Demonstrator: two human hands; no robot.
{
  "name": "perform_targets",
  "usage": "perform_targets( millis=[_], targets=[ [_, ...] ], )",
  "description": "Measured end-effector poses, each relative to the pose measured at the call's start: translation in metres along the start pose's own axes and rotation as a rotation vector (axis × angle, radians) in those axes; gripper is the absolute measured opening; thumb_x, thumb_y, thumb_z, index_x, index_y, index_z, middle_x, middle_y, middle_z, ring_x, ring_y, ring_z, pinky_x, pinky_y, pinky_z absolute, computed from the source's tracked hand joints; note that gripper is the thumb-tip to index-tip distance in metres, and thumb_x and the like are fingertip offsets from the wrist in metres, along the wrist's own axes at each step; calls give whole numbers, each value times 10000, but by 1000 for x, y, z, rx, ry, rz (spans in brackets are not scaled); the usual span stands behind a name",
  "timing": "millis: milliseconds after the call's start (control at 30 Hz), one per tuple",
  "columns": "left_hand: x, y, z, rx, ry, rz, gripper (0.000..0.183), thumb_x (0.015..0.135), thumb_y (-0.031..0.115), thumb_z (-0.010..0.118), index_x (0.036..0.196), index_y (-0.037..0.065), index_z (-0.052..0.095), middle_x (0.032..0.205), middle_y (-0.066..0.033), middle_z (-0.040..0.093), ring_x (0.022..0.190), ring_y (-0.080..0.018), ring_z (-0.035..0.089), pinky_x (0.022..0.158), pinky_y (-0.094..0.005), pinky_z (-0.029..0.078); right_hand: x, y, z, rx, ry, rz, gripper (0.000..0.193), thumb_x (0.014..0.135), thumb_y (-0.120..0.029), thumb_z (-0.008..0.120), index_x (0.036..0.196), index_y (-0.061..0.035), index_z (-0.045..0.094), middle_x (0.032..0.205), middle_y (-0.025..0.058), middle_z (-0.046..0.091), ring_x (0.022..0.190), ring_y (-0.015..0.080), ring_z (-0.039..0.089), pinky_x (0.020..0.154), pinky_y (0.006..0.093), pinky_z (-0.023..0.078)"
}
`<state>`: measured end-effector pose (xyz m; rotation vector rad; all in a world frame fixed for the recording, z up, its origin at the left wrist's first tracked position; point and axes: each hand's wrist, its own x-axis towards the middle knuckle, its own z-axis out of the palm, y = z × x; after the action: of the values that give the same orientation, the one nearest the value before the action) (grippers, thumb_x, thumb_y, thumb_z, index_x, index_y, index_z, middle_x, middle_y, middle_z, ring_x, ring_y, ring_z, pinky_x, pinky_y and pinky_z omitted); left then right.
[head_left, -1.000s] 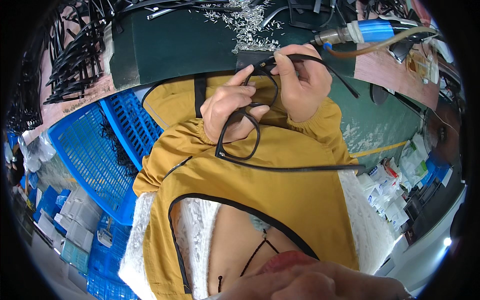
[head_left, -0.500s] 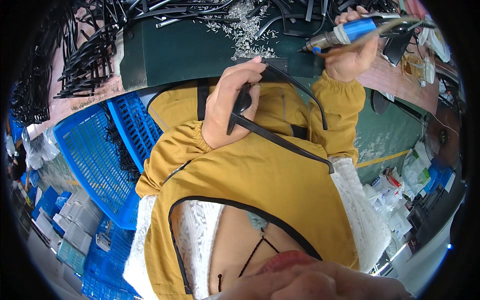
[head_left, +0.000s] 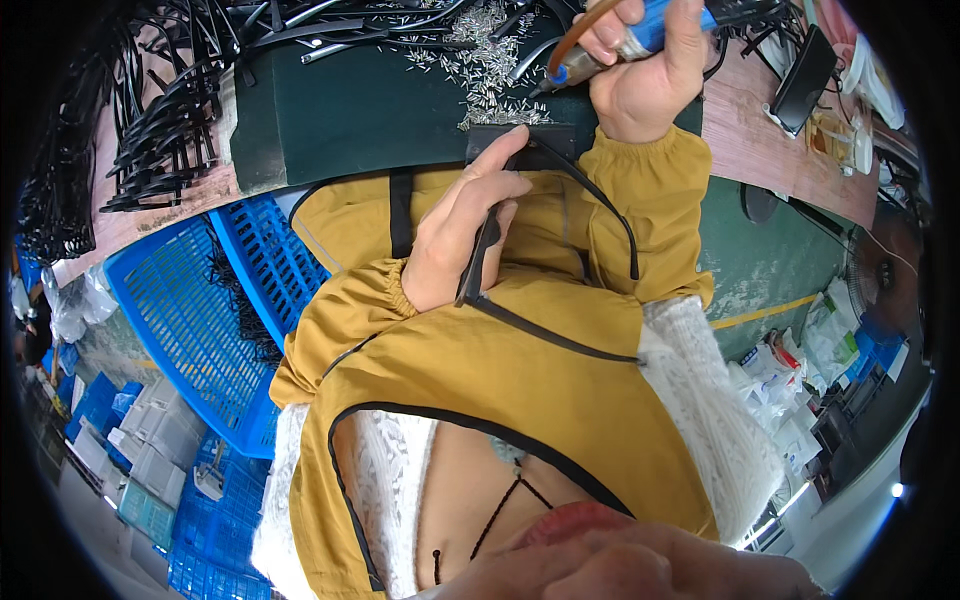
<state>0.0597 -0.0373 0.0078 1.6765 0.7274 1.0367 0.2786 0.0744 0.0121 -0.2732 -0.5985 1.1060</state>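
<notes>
My left hand (head_left: 455, 230) grips a black glasses frame (head_left: 555, 338), held in front of my mustard apron. Its two temples stick out to the right, one above the other, and my fingers hide part of the front. My left fingertips reach a small dark block (head_left: 484, 146) at the table's near edge. Above and to the right, my right hand (head_left: 645, 95) is wrapped round a blue powered screwdriver (head_left: 647, 28) with a cord or hose. Its thin tip points left, close by the heap of tiny silver screws (head_left: 490, 85) on the dark green mat (head_left: 345, 120).
Bundles of black temples (head_left: 170, 130) lie at the table's left, with more along the back. Blue baskets (head_left: 180, 330) stand below the left edge, black parts in one. At the right are a dark phone-like slab (head_left: 803, 80) and a clear container (head_left: 835, 138).
My right hand has brought the screwdriver leftward, its tip now beside the screws. The glasses frame has tilted slightly in my left hand, and its lower temple has swung a little down and left.
</notes>
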Motion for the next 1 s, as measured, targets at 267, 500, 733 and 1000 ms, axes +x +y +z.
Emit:
perform_targets(
  millis=[267,500,733,1000],
  targets=[
    [-10,1,-2,66,-3,13,265,868,-167,606,1084,-13,609,1359,-350,602,1163,-403,676,961,-376,539,-2,-8,11,-240,64,36,244,1061,-340,580,1135,-111,540,789,17,527,561,120,486,461,251,382],
    [-10,-5,-4,94,0,79,312,812,-182,639,1072,-10,616,1343,-345,615,1049,-393,722,862,-364,575,-30,-16,22,-274,-114,100,466,996,-407,676,1213,-46,477,754,25,486,561,115,455,443,249,375],
    [-20,-18,4,7,73,86,313,796,-205,570,1051,-32,628,1261,-344,660,937,-316,750,747,-327,570,-34,-8,29,-253,-108,140,366,986,-339,702,1015,-59,467,717,37,469,533,116,447,446,243,372],
    [-19,-21,10,-45,148,95,286,822,-201,557,1057,-58,638,1126,-317,706,912,-307,744,761,-309,568,-46,-12,10,122,-256,390,340,1096,-327,479,1295,-56,526,857,18,492,700,109,471,602,230,416]
  ],
)
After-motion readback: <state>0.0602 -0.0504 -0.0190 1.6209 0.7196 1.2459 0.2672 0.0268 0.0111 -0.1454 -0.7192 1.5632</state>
